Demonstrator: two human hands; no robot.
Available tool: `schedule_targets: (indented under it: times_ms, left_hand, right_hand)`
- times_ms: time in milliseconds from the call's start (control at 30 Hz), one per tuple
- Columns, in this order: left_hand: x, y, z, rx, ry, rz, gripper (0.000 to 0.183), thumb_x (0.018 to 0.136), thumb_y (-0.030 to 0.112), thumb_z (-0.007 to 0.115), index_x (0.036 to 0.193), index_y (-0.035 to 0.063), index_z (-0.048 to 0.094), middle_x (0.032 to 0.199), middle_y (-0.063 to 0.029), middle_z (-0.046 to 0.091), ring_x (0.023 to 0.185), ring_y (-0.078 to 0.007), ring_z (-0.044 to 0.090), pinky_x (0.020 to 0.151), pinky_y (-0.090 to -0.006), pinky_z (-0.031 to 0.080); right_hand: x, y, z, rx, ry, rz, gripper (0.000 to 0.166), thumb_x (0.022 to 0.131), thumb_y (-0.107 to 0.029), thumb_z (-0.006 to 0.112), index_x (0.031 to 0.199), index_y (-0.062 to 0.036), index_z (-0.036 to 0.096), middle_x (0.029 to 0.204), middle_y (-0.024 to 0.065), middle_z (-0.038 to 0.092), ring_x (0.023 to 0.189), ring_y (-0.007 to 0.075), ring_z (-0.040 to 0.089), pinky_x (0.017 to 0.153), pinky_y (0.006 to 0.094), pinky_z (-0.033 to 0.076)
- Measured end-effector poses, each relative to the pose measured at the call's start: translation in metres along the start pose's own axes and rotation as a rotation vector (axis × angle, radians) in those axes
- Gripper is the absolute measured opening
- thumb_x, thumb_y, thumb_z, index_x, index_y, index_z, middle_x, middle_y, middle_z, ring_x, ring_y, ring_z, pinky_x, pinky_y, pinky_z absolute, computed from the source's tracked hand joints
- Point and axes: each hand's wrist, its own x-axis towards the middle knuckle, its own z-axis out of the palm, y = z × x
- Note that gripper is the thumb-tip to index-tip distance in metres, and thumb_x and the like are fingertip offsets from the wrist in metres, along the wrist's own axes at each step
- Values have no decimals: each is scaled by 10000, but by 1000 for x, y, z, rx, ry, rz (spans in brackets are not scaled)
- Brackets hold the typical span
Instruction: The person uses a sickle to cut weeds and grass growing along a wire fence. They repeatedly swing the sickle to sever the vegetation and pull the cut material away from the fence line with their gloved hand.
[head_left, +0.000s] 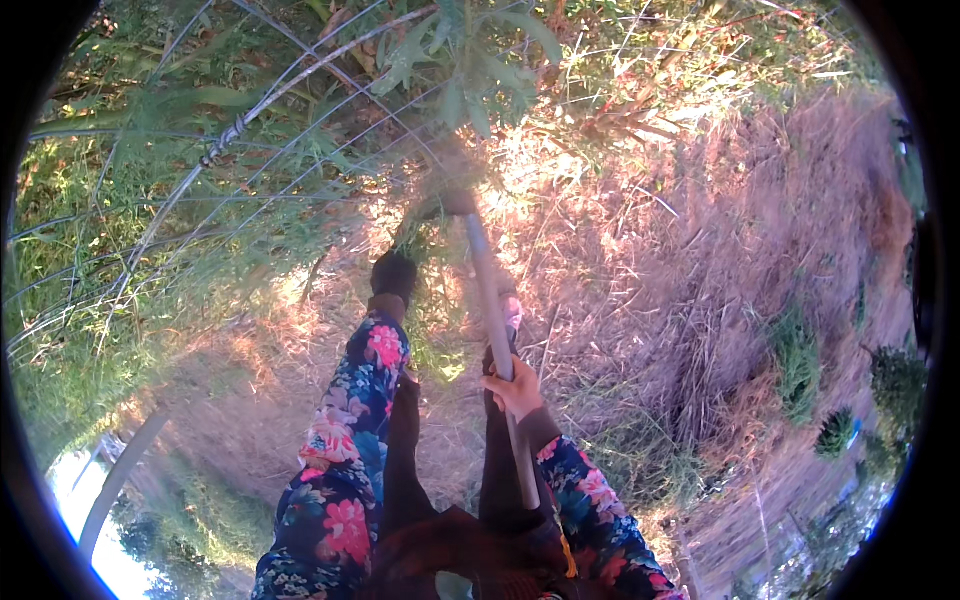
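Note:
A long wooden tool handle (491, 304) slants down the middle of the view, its lower end in front of my dark trousers. My right hand (517, 388) is closed around the handle's lower part. At its upper end is a blurred, dark tool head (450, 201), partly covered by foliage; its exact kind cannot be told. My left hand (394, 276), in a dark glove, reaches forward beside green weed stems (431, 322) just below the tool head. Whether its fingers grip the stems cannot be made out. Both arms wear dark floral sleeves.
A wire mesh fence (300, 124) with a twisted joint runs across the upper left, with leafy plants growing through it. Dry cut grass and straw (690, 330) cover the ground at the right. A curved post (120, 480) stands at lower left; green tufts (795, 360) grow at right.

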Motion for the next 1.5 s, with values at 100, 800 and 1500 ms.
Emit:
schedule_targets:
  times_ms: [100,800,1500]
  left_hand:
    - [1,-7,1,15,8,-30,200,758,133,471,905,55,581,762,-120,609,697,-260,602,597,-369,476]
    - [-212,-24,-51,-316,52,63,233,678,155,496,862,86,621,658,-92,587,613,-254,574,571,-372,458]
    - [-362,-99,-8,-602,524,-510,122,702,128,500,814,98,538,778,-133,566,704,-318,569,605,-412,462]
  right_hand:
    - [11,3,-3,-235,43,-75,252,679,-132,663,832,-26,494,601,79,516,467,168,502,426,291,385]
    - [-143,5,-178,-308,659,38,255,616,-82,700,725,-28,475,536,46,489,362,138,458,320,287,353]
    - [-206,-102,-78,-1049,207,-528,464,615,-253,735,995,-54,560,744,155,589,689,237,593,623,342,457]
